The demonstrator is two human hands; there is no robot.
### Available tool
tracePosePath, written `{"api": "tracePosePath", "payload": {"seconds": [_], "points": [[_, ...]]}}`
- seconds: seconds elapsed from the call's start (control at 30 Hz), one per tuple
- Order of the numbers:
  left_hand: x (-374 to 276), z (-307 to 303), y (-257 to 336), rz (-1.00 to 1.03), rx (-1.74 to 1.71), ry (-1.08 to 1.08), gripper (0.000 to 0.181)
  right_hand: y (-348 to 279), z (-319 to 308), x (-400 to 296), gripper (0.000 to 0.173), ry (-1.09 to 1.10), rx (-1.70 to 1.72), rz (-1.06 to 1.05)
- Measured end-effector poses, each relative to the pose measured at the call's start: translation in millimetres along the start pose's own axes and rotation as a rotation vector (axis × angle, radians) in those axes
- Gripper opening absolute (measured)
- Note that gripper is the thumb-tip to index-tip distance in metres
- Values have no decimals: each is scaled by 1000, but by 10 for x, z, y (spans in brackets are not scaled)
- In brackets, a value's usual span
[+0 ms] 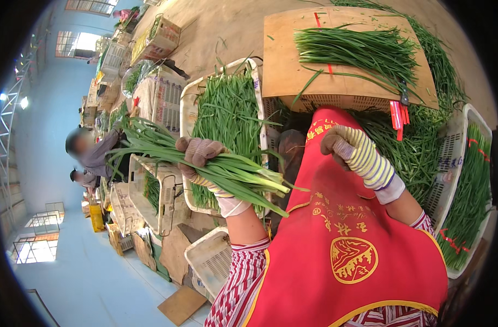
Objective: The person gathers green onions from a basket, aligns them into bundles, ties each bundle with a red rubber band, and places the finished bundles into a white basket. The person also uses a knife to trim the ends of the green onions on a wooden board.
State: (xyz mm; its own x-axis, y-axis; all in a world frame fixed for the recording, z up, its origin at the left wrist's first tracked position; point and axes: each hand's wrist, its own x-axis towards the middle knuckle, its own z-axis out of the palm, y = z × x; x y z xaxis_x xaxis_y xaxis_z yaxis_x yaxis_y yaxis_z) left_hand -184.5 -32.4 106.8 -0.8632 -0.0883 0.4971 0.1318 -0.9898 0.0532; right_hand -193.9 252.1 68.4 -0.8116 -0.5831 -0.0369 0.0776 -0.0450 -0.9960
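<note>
My left hand [200, 155], in a brown-palmed knit glove, grips a bunch of long green garlic chives [240, 171]. Their pale stem ends point toward my red apron [339, 220], and the leaf tips spread out to the left. Over the apron, my right hand [343, 147] is curled closed in a striped glove, with nothing visible in it. Beyond it, a pile of chives [355, 51] lies on a tan board [281, 61] set over a crate. Red tie strips [398, 116] hang from a dark clip at the board's near edge.
A white plastic crate [186, 110] full of chives stands left of the board. Loose chives [412, 159] are heaped at the right, beside a crate [471, 112] of red-tied bunches. A person [97, 153] is at the left among more crates [167, 184].
</note>
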Motion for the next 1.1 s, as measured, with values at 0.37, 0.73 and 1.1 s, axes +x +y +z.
{"api": "tracePosePath", "payload": {"seconds": [0.37, 0.73, 1.1], "points": [[-61, 16, -239, -75, 94, 60, 31, -397, 436, 130, 30, -82, -687, -235], [-41, -13, -284, -148, 185, -14, 30, -291, 488, 146, 22, -13, -873, -432], [-110, 88, 211, 63, -55, -69, 31, -106, -550, -660, 13, 180, -1173, -73]]}}
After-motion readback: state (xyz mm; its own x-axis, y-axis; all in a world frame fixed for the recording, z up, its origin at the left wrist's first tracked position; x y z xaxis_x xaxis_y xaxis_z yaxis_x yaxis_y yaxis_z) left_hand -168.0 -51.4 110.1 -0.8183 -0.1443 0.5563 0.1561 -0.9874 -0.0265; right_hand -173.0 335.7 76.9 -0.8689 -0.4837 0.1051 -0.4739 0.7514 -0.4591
